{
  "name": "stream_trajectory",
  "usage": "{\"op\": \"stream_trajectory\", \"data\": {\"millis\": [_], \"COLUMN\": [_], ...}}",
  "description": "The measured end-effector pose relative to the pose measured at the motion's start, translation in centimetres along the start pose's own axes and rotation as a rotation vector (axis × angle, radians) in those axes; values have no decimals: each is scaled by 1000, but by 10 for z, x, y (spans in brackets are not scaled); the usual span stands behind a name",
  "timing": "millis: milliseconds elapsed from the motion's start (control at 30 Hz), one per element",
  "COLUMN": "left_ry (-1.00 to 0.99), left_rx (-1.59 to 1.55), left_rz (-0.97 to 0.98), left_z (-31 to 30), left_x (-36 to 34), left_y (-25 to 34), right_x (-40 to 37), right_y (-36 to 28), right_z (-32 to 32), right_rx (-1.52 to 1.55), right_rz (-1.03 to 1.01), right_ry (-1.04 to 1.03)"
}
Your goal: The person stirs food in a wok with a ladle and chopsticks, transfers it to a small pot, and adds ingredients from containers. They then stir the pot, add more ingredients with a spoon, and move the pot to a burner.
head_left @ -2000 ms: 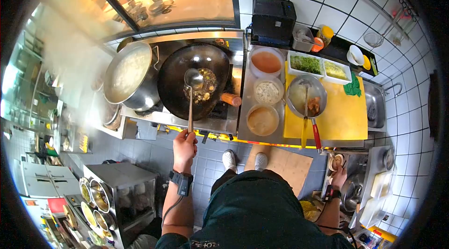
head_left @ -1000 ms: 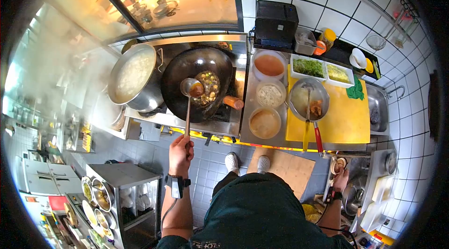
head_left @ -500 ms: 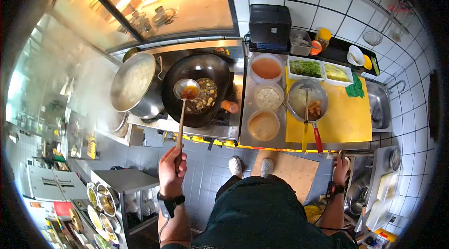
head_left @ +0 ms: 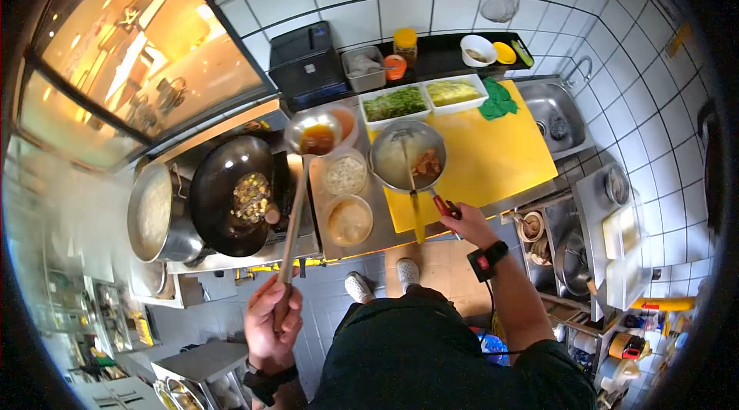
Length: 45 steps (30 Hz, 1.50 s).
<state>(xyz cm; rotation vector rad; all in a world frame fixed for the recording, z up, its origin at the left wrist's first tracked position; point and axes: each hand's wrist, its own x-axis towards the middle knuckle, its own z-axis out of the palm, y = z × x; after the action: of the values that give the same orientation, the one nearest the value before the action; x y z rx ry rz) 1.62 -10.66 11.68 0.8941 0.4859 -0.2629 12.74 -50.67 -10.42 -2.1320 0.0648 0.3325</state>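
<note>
White-tiled kitchen, steel counter (head_left: 358, 248). Left hand (head_left: 273, 317) clenched round ladle (head_left: 315, 137) handle; ladle bowl holds brown liquid, raised above counter tubs. Right hand (head_left: 464, 223) closed on red handle of pan (head_left: 404, 156); pan holds food, sits on yellow board (head_left: 493, 156). Wok (head_left: 231, 194) with food at left.

Pot (head_left: 182, 244) left of wok (head_left: 209, 183); pan (head_left: 387, 162) on cutting board (head_left: 493, 156), right of wok; sink (head_left: 550, 111) rightmost.

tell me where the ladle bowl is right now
In the head view the ladle bowl, full of brown liquid, hangs left of centre over the orange sauce tub, between the wok and the pan; the left hand holds its handle.
</note>
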Motion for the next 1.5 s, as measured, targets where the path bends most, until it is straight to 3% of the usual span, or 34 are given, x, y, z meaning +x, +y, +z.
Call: {"op": "stream_trajectory", "data": {"millis": [67, 133, 267, 367, 467, 500, 567, 900, 1000, 1067, 1233, 1267, 1300, 1333, 1367, 1400, 1500], "left_ry": [20, 1, 9, -25, -38, -44, -38, 14, 49, -41, 41, 32, 117, 78, 110, 134, 303], "left_rx": [58, 88, 279, 514, 1025, 1028, 1189, 1124, 1164, 1408, 1687, 1733, 1786, 1819, 1790, 1760, 1631], "left_rz": [-53, -118, -133, -50, 154, 154, 329, 236, 307, 599, 819, 871, 867, 901, 913, 926, 985], "left_z": [18, 26, 53, 58, 55, 54, 51, 60, 57, 49, 36, 31, 26, 31, 34, 33, 12], "left_x": [18, 43, 77, 93, 100, 101, 101, 85, 83, 85, 84, 80, 72, 67, 58, 49, 31], "left_y": [-18, -40, -73, -92, -102, -104, -107, -96, -95, -98, -108, -106, -102, -100, -94, -88, -86], "right_x": [8, 18, 26, 31, 29, 28, 28, 28, 31, 30, 24, 27, 40, 27, 33, 22, 9], "right_y": [10, 21, 19, 34, 30, 27, 30, 20, 28, 27, 21, 28, 30, 31, 49, 28, -6], "right_z": [10, 22, 25, 30, 25, 23, 25, 14, 16, 15, 4, 12, 25, 10, 9, 0, -18], "right_rx": [45, 323, 276, 264, 166, 86, 84, -7, 6, 6, -51, 1, -136, -82, -104, 161, 202], "right_rz": [-4, 167, 260, 211, 158, 125, 94, 135, 101, 100, 83, 13, -64, -135, 36, 135, 125], "right_ry": [-2, -56, -81, -78, -78, -62, -41, -65, -46, -54, -100, 48, 21, 116, 16, -65, -70]}}
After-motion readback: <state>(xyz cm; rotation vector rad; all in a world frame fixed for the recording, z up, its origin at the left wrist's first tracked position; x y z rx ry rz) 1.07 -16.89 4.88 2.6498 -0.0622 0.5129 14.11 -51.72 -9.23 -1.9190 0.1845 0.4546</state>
